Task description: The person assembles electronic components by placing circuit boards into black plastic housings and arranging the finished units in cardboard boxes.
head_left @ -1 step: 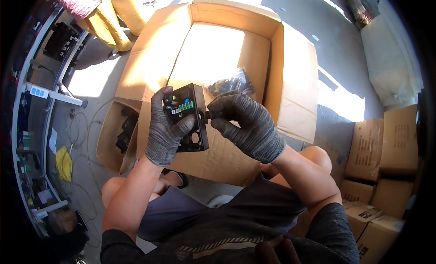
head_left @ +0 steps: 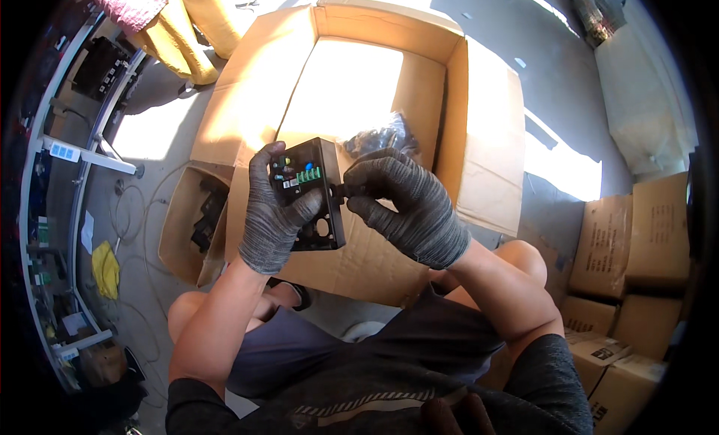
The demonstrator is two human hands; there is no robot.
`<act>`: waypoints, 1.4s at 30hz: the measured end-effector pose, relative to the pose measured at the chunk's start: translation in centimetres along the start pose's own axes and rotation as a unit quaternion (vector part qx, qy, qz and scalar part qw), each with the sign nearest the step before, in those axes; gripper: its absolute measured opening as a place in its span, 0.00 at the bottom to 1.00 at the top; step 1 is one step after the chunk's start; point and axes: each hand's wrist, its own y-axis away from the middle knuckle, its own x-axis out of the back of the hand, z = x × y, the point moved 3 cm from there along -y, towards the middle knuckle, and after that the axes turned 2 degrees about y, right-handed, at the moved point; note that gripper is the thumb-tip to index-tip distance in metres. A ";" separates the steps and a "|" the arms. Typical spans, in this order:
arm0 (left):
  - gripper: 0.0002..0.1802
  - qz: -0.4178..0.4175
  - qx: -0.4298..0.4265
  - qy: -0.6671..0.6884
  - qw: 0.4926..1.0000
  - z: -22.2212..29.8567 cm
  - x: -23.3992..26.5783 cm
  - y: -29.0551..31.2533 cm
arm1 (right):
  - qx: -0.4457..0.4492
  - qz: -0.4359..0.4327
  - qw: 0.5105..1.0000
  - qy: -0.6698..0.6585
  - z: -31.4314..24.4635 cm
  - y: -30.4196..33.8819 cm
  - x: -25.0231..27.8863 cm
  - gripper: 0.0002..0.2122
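Case (head_left: pixel 334 219) near centre, toward 10 o'clock | left hand (head_left: pixel 271 218) clamped on it, right hand (head_left: pixel 408 203) pinching small part (head_left: pixel 339 192) at its 3 o'clock side | I see green connector (head_left: pixel 307 176) already inside; small part, I judge, not yet seated.

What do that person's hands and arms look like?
Both the left hand and the right hand wear grey knitted gloves with thin, darker streaks. The gloves end near the wrists. Above them, the forearms are bare, up to short, dark grey sleeves.
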 end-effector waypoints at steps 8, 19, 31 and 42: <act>0.51 -0.003 -0.051 -0.101 0.994 0.6 -0.6 0.4 | 0.048 -0.021 0.991 0.125 -0.8 -0.1 0.2 0.13; 0.52 -0.012 -0.081 -0.110 0.991 1.9 -1.6 1.1 | -0.152 -0.029 0.980 -0.124 0.4 0.6 -0.3 0.10; 0.50 -0.012 -0.111 -0.230 0.967 2.0 -1.7 1.3 | -0.164 -0.073 0.981 0.075 0.3 0.7 -0.2 0.12; 0.50 -0.004 -0.111 -0.224 0.968 2.2 -1.3 1.1 | -0.002 -0.081 0.988 0.133 -0.2 0.7 0.1 0.16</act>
